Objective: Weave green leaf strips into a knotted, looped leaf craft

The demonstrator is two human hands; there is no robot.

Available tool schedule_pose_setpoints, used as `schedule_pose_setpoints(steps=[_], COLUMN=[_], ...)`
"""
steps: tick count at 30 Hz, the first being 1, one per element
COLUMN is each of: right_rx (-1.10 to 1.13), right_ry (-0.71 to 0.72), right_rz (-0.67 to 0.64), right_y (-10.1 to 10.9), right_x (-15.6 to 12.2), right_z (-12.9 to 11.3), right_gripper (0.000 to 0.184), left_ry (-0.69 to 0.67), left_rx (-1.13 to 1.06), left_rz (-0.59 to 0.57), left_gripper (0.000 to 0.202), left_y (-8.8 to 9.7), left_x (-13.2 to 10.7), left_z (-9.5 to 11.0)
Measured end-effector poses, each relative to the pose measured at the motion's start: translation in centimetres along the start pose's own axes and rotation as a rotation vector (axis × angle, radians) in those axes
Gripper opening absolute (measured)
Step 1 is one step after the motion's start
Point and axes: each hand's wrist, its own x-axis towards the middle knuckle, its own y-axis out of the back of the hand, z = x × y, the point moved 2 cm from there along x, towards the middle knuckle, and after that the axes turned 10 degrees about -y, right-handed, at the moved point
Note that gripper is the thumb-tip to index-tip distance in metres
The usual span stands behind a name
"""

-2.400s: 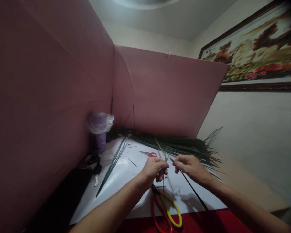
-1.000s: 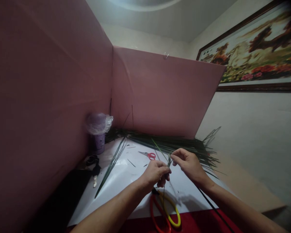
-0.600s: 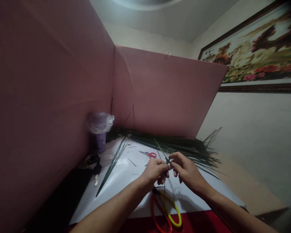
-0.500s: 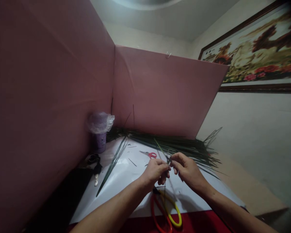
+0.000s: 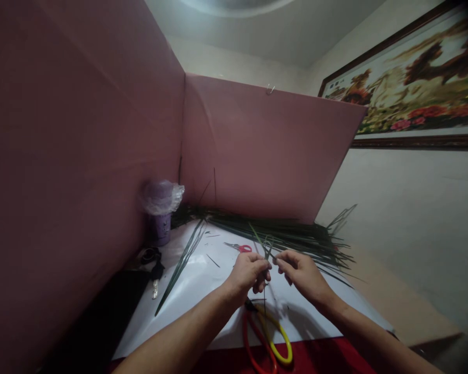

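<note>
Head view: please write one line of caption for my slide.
Left hand pinches looped green strips, right hand a dark strip, above white paper, near scissors and shears.

My left hand [image 5: 251, 272] pinches a looped green leaf strip [image 5: 267, 253], while my right hand [image 5: 302, 272] grips a dark strand [image 5: 272, 256] just beside it. Red-and-yellow-handled shears [image 5: 286, 338] lie nearer me; red-handled scissors [image 5: 243, 249] and long leaves [image 5: 276, 228] lie beyond.
</note>
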Motion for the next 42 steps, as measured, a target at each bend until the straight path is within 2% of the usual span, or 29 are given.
schedule_pose_setpoints(steps=[4, 7, 10, 25, 31, 38, 42], right_rx=[0.084, 0.091, 0.085, 0.262, 0.32, 0.057, -0.05], right_ry=[-0.027, -0.1, -0.16, -0.269, -0.177, 0.012, 0.06], right_rz=[-0.077, -0.118, -0.117, -0.189, -0.073, 0.195, 0.255], right_y=[0.0, 0.1, 0.3, 0.0, -0.8, -0.6, -0.4], right_x=[-0.1, -0.2, -0.3, -1.0, -0.6, -0.3, -0.6], right_z=[0.5, 0.8, 1.0, 1.0, 0.9, 0.4, -0.4], right_gripper=[0.018, 0.023, 0.023, 0.024, 0.027, 0.026, 0.023], left_ry=[0.005, 0.005, 0.004, 0.024, 0.036, 0.051, 0.053], left_rx=[0.002, 0.003, 0.007, 0.052, 0.083, 0.107, 0.124], left_rz=[0.003, 0.003, 0.006, -0.039, -0.04, -0.037, -0.032], left_gripper=[0.011, 0.011, 0.011, 0.011, 0.008, 0.008, 0.007], left_y=[0.2, 0.2, 0.2, 0.1, -0.4, -1.0, -1.2], left_x=[0.2, 0.3, 0.3, 0.2, -0.2, -0.5, -0.5], left_z=[-0.3, -0.4, -0.4, -0.7, -0.6, -0.6, -0.7])
